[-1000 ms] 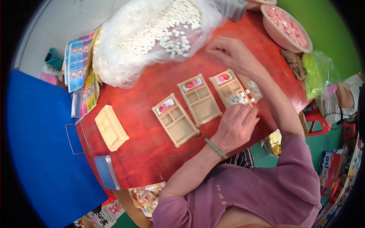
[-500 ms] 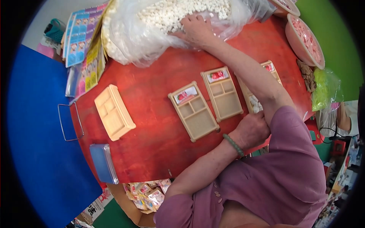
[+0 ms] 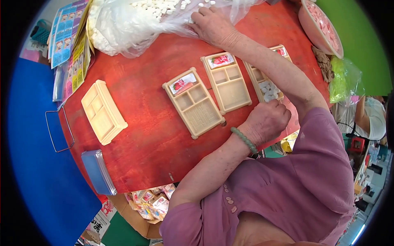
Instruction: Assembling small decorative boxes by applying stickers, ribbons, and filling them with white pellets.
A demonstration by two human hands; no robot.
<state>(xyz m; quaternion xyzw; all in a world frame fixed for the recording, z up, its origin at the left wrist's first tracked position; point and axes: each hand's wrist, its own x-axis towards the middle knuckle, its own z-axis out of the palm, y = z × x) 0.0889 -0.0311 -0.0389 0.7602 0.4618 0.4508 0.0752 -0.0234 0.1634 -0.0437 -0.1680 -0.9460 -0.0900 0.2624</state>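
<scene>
My right hand (image 3: 215, 29) is at the near edge of a clear plastic bag (image 3: 135, 35) of small white cubes (image 3: 158, 9). Its fingers are curled together, with a bit of white showing at the fingertips. My left hand (image 3: 269, 122), below a green bead bracelet (image 3: 245, 140), is closed beside the rightmost beige compartment tray (image 3: 256, 76); whatever it holds is hidden. White cubes (image 3: 269, 91) lie in that tray, which my right forearm partly covers. Left of it are a middle tray (image 3: 233, 96) and another tray (image 3: 203, 115), each with a red-and-white packet in its top compartment.
A tray without a packet (image 3: 104, 112) lies farther left on the red table (image 3: 143, 156). Near it are stacked clear-blue plastic sheets (image 3: 98, 172) and a wire handle (image 3: 59, 131). A bowl of pink packets (image 3: 322, 28) stands far right. Below the table edge is a carton of small packs (image 3: 150, 205).
My right hand has drawn back from the pile of white cubes to the bag's near edge. My left hand has shifted slightly away from the rightmost tray, uncovering more of its cubes. The view has shifted.
</scene>
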